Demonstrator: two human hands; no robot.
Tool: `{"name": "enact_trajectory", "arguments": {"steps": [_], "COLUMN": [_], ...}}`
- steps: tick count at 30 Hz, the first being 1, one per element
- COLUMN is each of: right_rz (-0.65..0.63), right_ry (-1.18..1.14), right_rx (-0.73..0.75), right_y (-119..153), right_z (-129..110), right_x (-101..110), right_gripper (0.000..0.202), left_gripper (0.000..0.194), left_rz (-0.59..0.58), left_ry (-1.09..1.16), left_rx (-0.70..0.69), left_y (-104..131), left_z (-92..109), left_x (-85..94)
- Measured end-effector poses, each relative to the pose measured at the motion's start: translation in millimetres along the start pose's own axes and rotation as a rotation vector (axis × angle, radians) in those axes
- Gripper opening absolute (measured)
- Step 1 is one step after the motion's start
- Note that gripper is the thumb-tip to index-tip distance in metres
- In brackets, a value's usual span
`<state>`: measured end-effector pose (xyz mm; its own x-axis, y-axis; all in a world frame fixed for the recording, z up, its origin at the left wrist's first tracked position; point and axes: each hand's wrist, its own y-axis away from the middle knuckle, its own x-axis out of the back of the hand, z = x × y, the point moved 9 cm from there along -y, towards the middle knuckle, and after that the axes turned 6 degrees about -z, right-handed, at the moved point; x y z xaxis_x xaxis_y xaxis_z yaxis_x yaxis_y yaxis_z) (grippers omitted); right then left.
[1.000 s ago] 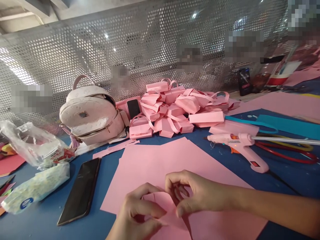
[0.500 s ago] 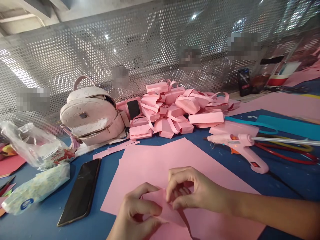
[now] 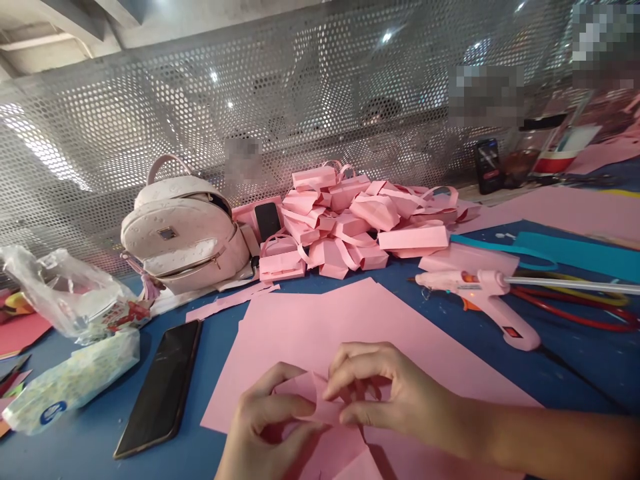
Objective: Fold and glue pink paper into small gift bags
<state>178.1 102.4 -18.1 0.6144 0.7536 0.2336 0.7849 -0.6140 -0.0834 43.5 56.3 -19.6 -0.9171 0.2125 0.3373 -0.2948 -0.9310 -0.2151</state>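
At the lower middle of the frame, my left hand [image 3: 257,415] pinches a folded pink paper piece [image 3: 336,445] over pink sheets [image 3: 310,323], seemingly steadying it while my right hand [image 3: 407,399] pinches its edge.

Paper [image 3: 327,410]: was partly hidden by the left hand [image 3: 273,420] and ran past the bottom edge.
Right hand [image 3: 385,393]: its inner fingers were partly hidden.
Glue stick [image 3: 575,281]: the right edge cut off its end.
Mesh [image 3: 305,87]: shapes behind it were blurred.
Upright phone [image 3: 489,167]: the screen's details were too small to tell.
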Motion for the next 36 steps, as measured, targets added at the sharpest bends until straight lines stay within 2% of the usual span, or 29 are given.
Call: {"name": "enact_trajectory", "arguments": {"steps": [5, 9, 13, 17, 20, 23, 28, 33, 36], "right_rz": [0.044, 0.050, 0.054, 0.048, 0.035, 0.035, -0.052, -0.067, -0.069], "right_ry": [0.051, 0.070, 0.077, 0.073, 0.043, -0.031, -0.246, -0.257, -0.220], "right_rx": [0.009, -0.003, -0.026, 0.016, -0.008, -0.125, -0.231, -0.256, -0.239], "right_y": [1.8, 0.4, -0.2, 1.0, 1.5, 1.0, -4.2, -8.7, -9.4], "right_z": [0.0, -0.2, -1.1, -5.4, -4.5, 1.7, 7.1, 9.2, 5.0], "right_x": [0.8, 0.0, -0.3, -0.2, -1.1, -1.4, -11.3, -14.4, -15.4], "right_gripper": [0.013, 0.019, 0.026, 0.023, 0.019, 0.012, 0.025, 0.030, 0.031], "left_gripper": [0.009, 0.004, 0.005, 0.011, 0.021, 0.023, 0.015, 0.007, 0.006], "left_rz": [-0.066, -0.072, -0.028, 0.025, 0.012, -0.022, -0.107, -0.148, -0.131], "left_ry": [-0.107, -0.104, -0.045, 0.004, -0.052, -0.119, -0.202, -0.238, -0.239], "left_rx": [-0.088, -0.105, -0.068, 0.004, 0.020, -0.020, -0.147, -0.222, -0.246], "left_y": [-2.1, -3.5, -3.1, -1.8, -0.2, 2.2, 5.9, 6.3, 5.2], "left_z": [13.4, 13.0, 6.4, 0.7, 0.1, 1.6, 9.1, 20.0, 24.3], "left_x": [0.0, 3.5, 3.6, 2.4, 0.0, -2.3, -8.3, -11.5, -10.5]}}
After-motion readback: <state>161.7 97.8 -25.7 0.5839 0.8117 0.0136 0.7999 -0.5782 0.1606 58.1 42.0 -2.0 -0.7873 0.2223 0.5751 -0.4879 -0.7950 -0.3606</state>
